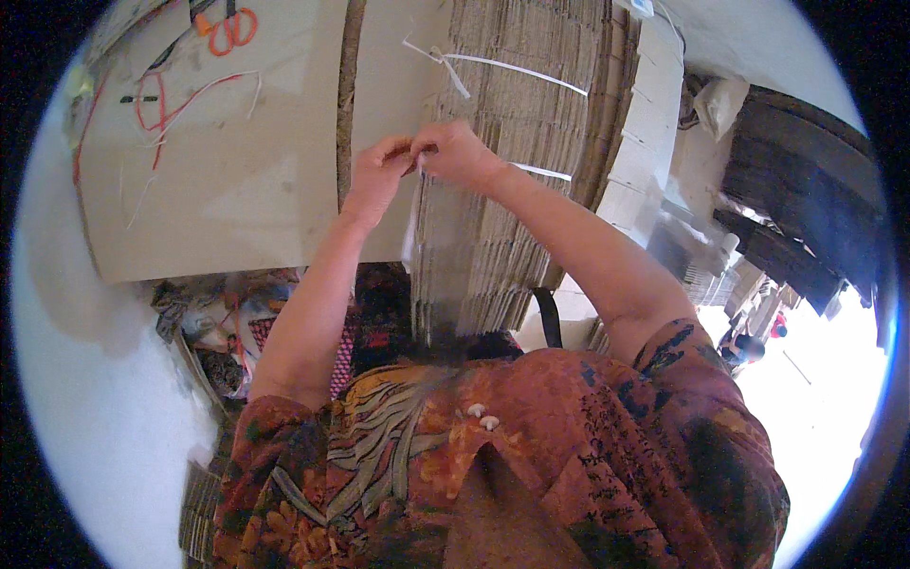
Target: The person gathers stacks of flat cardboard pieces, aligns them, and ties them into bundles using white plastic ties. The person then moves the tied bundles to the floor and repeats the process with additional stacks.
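A tall stack of flat corrugated cardboard (474,247) stands on edge in front of me. Near its left side both of my hands meet, fingertips pinched together. My left hand (377,180) and my right hand (462,156) are closed on a white string (542,172), which runs from under the right hand across the stack. The pinched part of the string is mostly hidden by my fingers. Farther up, a second white string (517,73) crosses the same stack, knotted at its left with loose ends.
A large cardboard sheet (237,190) lies to the left, holding orange-handled scissors (232,33) and red and white cords (161,119). More cardboard (645,123) is stacked to the right. Dark sheets (796,180) stand at the far right, and clutter (218,332) sits below the left sheet.
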`<state>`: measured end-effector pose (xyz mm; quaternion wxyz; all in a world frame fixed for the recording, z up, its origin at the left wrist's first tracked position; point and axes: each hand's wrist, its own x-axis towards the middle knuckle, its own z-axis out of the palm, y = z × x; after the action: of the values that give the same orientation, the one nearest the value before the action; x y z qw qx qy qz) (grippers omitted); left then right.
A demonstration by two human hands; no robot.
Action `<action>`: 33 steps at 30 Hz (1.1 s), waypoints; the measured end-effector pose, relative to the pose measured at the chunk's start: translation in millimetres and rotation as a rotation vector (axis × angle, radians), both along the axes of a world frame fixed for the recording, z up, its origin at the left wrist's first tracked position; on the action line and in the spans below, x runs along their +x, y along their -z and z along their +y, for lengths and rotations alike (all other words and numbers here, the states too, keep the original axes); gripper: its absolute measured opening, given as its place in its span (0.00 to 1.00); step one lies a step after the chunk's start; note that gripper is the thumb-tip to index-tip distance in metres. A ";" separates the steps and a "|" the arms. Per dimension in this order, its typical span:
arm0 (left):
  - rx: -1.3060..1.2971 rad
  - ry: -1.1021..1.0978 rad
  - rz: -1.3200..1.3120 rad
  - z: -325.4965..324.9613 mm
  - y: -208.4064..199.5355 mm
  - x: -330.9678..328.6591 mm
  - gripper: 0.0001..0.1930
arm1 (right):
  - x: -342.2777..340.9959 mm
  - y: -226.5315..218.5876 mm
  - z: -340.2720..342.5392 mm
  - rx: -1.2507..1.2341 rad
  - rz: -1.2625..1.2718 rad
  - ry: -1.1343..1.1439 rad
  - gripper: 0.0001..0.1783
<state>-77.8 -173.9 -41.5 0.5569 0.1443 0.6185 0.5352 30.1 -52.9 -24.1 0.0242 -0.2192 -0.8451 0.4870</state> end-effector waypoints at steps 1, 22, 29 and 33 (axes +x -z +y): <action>0.013 0.032 0.017 0.3 3.7 2.2 0.08 | -0.9 0.9 -0.5 0.072 0.021 -0.029 0.06; -0.022 0.237 0.100 14.7 16.5 -16.7 0.07 | 10.6 1.3 -2.1 0.618 -0.080 -0.090 0.08; 0.059 0.442 0.807 28.4 9.4 -14.1 0.06 | 11.3 -18.8 -15.0 0.490 -0.311 0.164 0.08; 0.038 0.471 0.878 25.7 16.2 -16.3 0.06 | 20.4 -23.4 -31.9 0.333 -0.297 0.332 0.10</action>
<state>-94.1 -148.2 -57.7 0.3469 0.5021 0.7352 0.2949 50.5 -84.7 -0.7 0.0153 -0.4166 -0.8603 0.2933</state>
